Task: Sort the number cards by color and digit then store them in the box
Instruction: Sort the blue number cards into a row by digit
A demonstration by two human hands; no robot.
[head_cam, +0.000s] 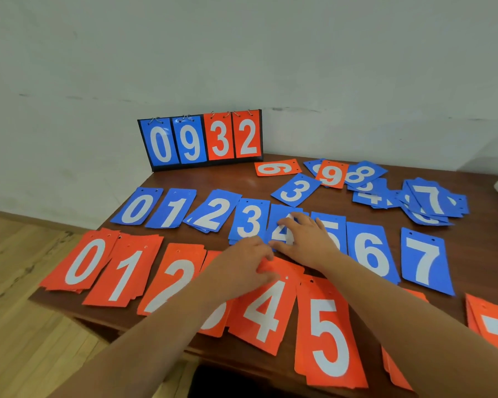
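Blue number cards lie in a row on the brown table (236, 179): 0 (137, 206), 1 (171, 209), 2 (213, 212), 3 (249, 221), 4, 5, 6 (371, 254) and 7 (426, 262). In front of them runs an orange row: 0 (84, 262), 1 (125, 272), 2 (173, 278), 4 (266, 308), 5 (329, 334). My right hand (305, 237) rests flat on the blue 4 pile (281, 215). My left hand (246, 261) lies at the top edge of the orange 4 pile, covering the orange 3 pile.
A standing flip scoreboard (202, 139) showing 0 9 3 2 leans by the wall at the back. Unsorted cards lie at the back right: an orange 6 (276, 168), orange 9 (331, 173), blue 3 (295, 189), blue 8 (362, 173), blue 7 (431, 199). The wooden floor (26, 282) is to the left.
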